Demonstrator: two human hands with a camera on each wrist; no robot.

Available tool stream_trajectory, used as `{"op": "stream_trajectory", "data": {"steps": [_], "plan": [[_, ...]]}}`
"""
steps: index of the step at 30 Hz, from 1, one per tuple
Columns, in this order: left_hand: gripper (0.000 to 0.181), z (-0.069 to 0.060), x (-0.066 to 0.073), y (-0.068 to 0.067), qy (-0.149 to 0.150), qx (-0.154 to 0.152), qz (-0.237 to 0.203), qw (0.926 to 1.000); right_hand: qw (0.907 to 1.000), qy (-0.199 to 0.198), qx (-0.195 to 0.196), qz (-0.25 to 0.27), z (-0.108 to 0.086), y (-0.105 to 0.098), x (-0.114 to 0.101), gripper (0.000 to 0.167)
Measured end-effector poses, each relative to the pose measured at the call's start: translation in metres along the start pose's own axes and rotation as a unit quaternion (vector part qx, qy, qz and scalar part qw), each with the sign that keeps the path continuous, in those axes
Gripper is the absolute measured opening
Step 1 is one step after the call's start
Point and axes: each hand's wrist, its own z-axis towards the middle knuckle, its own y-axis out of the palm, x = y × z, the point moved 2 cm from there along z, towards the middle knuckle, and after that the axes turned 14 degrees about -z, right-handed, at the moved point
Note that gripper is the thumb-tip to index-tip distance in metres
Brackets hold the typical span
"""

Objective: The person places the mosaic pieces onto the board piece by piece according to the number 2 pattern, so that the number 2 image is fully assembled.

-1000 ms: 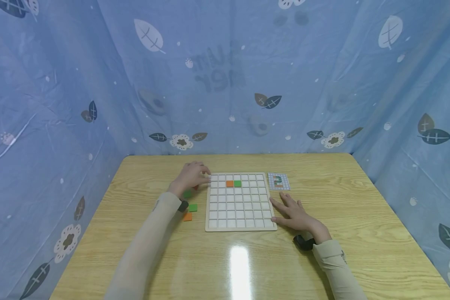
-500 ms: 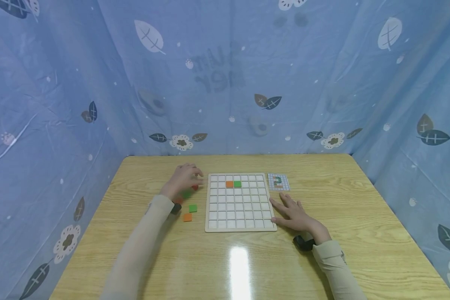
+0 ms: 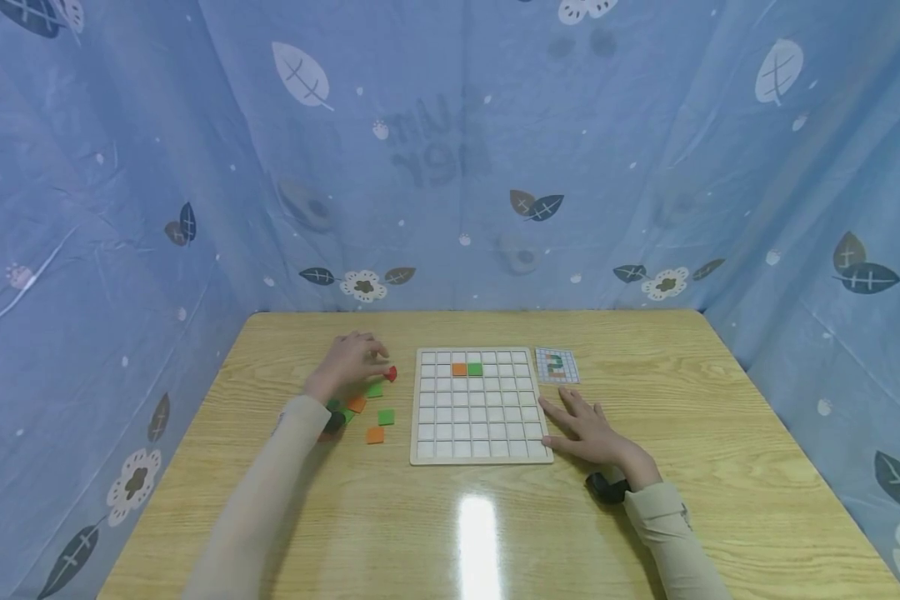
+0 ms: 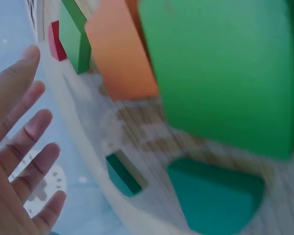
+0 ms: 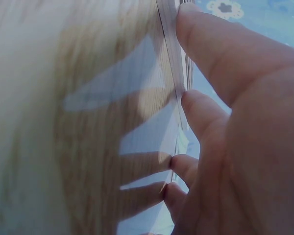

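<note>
The board (image 3: 479, 413) is pale, square and ruled into small cells; it lies flat, its right edge under the fingertips of my right hand (image 3: 587, 432). Two tiles sit side by side in the second row from its far edge: an orange tile (image 3: 459, 369) and, right of it, a green tile (image 3: 475, 369). Left of the board, loose green and orange tiles (image 3: 375, 435) lie scattered, some partly hidden by my wrist. The red piece (image 3: 392, 374) lies farthest out, just beside the thumb of my left hand (image 3: 347, 360).
</note>
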Motion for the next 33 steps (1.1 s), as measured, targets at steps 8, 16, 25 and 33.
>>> {"op": "stream_trajectory", "data": {"steps": [8,16,25,33], "plan": [[0.031,-0.006,-0.015,-0.003,-0.007,0.008,0.005,0.9999,1.0000,0.001,-0.001,-0.003,0.001,0.001,0.000,0.067],[0.033,-0.014,-0.024,-0.008,-0.013,0.010,-0.003,0.9999,1.0000,0.002,0.000,-0.003,0.001,0.001,0.000,0.067],[0.033,-0.024,-0.038,-0.014,-0.011,0.011,0.004,0.9999,1.0000,0.003,-0.003,-0.003,0.001,0.001,0.000,0.067],[0.035,-0.032,-0.044,-0.018,-0.012,0.016,0.020,0.9996,1.0000,0.004,-0.003,-0.003,0.002,0.002,0.001,0.067]]}}
